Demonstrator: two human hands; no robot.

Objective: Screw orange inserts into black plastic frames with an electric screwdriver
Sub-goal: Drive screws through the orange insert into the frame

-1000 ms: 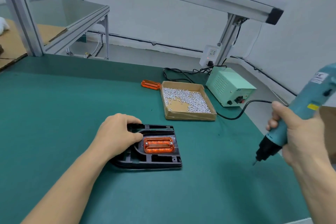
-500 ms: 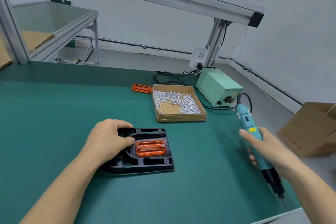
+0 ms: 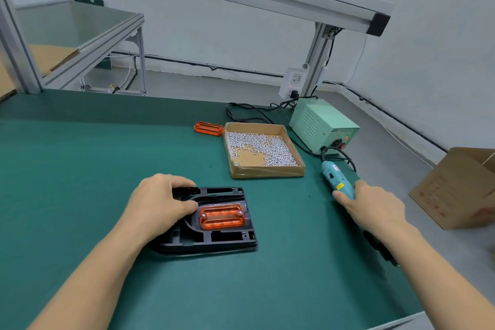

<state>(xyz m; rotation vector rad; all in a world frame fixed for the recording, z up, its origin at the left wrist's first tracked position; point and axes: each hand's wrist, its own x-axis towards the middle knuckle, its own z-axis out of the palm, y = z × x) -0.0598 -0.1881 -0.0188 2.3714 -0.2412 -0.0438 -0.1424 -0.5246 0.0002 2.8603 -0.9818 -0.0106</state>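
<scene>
On the green worktop [image 3: 80, 169] the black frame [image 3: 211, 238] at 6 o'clock looks done, left hand [image 3: 160, 203] gripping its edge, orange insert [image 3: 221, 216] seated with two screws showing, right hand [image 3: 375, 206] wrapped round the screwdriver [image 3: 336, 179] at 3, spare insert [image 3: 208, 128] by the screw box [image 3: 263, 151] at 12 still to go.

1. A workbench covered by a green mat [image 3: 80, 169] is shown.
2. A black plastic frame [image 3: 227, 238] is laid flat on the mat near the front edge; an orange insert [image 3: 221, 216] is seated in it.
3. A second orange insert [image 3: 208, 128] is laid farther back, just beside the left wall of a cardboard tray [image 3: 267, 171] in which loose silver screws [image 3: 276, 151] are held.
4. A pale green power supply box [image 3: 321, 126] is placed at the far right corner, with black cables [image 3: 246, 111] lying behind the tray.
5. A teal electric screwdriver [image 3: 334, 178] is seen low at the right edge of the mat.
</scene>
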